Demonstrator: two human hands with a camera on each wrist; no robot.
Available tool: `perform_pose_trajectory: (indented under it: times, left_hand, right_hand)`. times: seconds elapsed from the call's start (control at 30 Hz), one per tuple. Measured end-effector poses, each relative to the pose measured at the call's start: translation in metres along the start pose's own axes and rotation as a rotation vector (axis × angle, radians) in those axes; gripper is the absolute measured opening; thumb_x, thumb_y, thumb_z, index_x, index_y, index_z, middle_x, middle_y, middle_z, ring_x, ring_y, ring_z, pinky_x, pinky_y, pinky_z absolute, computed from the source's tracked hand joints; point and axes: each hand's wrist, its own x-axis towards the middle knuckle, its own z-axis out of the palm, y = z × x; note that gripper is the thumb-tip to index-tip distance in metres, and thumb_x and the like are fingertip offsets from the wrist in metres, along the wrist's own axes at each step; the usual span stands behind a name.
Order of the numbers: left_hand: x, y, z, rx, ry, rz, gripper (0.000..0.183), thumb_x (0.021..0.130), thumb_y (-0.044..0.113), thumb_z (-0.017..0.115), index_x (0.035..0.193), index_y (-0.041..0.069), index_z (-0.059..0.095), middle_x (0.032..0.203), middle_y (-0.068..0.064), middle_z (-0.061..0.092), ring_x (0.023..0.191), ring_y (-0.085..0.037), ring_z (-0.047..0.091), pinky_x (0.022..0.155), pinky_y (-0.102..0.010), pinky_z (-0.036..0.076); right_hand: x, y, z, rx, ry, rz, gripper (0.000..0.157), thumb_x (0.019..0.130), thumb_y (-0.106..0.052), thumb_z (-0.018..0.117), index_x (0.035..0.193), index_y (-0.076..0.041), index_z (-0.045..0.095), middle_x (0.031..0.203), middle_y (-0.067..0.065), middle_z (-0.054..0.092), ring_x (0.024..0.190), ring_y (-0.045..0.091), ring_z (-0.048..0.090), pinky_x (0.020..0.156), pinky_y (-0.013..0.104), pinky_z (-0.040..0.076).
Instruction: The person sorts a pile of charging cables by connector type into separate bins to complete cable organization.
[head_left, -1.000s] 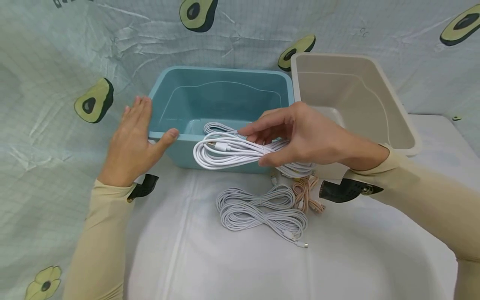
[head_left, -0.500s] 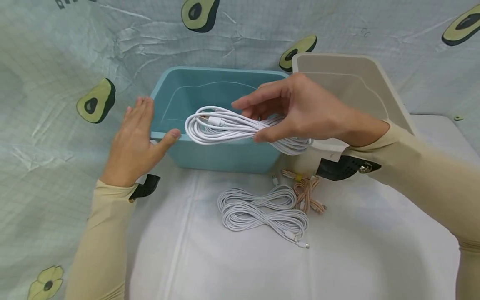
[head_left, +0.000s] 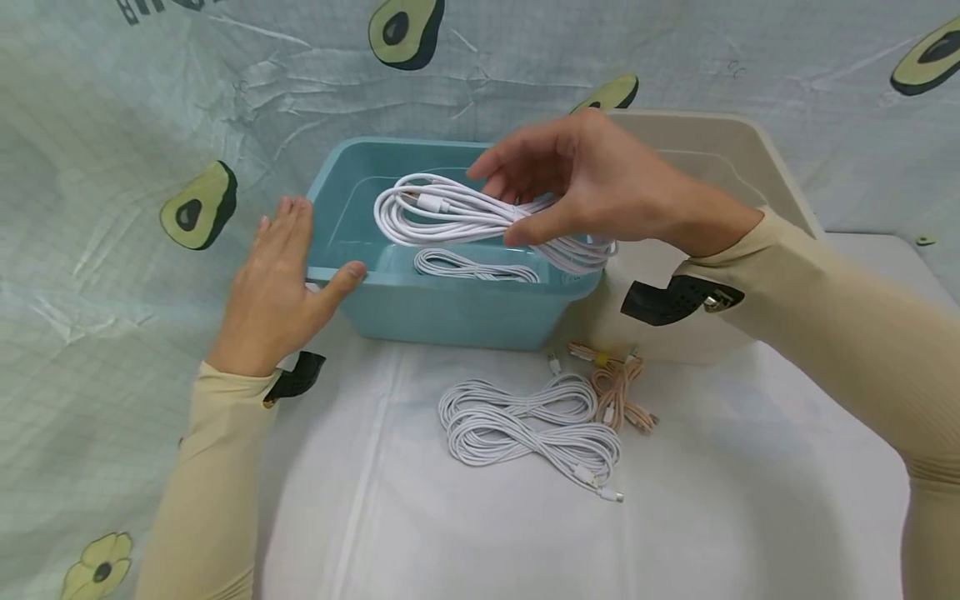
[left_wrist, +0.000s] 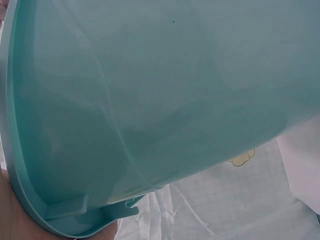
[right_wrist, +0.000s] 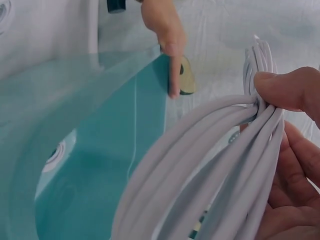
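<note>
My right hand (head_left: pixel 577 183) pinches a white cable coil (head_left: pixel 450 212) between thumb and fingers at its tied middle. The coil hangs over the blue bin (head_left: pixel 465 312), its connector showing at the left loop. In the right wrist view the thumb presses on the tie of the same cable coil (right_wrist: pixel 200 150). Inside the bin lies another white cable bundle (head_left: pixel 472 265), near the front wall. My left hand (head_left: pixel 270 287) rests at the bin's left end with straight fingers along the outside and the thumb by the front rim. The left wrist view is mostly the bin's wall (left_wrist: pixel 175 100).
A beige bin (head_left: pixel 693 129) stands against the blue bin's right side, partly hidden by my right arm. In front lie white coiled cables (head_left: pixel 532 421) and tan cables (head_left: pixel 617 383) with a yellow tie, on the white table (head_left: pixel 487 542). An avocado-print sheet (head_left: pixel 300 83) hangs behind.
My right hand has lifted the white cable coil up and away from me, from the front rim to over the blue bin, uncovering the bundle inside. The left hand stays at the bin's end.
</note>
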Motion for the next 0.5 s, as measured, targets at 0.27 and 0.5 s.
perform_pose_trajectory:
  times: [0.27,0.5]
  left_hand:
    - [-0.003,0.002,-0.001,0.000,0.019,-0.004,0.101,0.097,0.069,0.054,0.164,0.000,0.021,0.170,-0.021,0.026,0.163,-0.033,0.018,0.138,-0.044,0.009]
    - [-0.005,0.004,-0.002,0.004,0.039,0.003,0.102,0.096,0.071,0.052,0.164,0.001,0.022,0.170,-0.020,0.027,0.163,-0.032,0.019,0.138,-0.044,0.010]
  right_hand:
    - [0.015,0.007,-0.004,0.008,0.039,0.020,0.048,0.081,-0.004,0.087,0.126,-0.009,0.073,0.112,0.009,0.073,0.099,0.018,0.069,0.092,0.013,0.058]
    - [0.023,0.015,-0.004,-0.005,0.042,0.044,0.048,0.082,-0.006,0.086,0.128,-0.010,0.072,0.113,0.009,0.072,0.099,0.018,0.069,0.092,0.013,0.057]
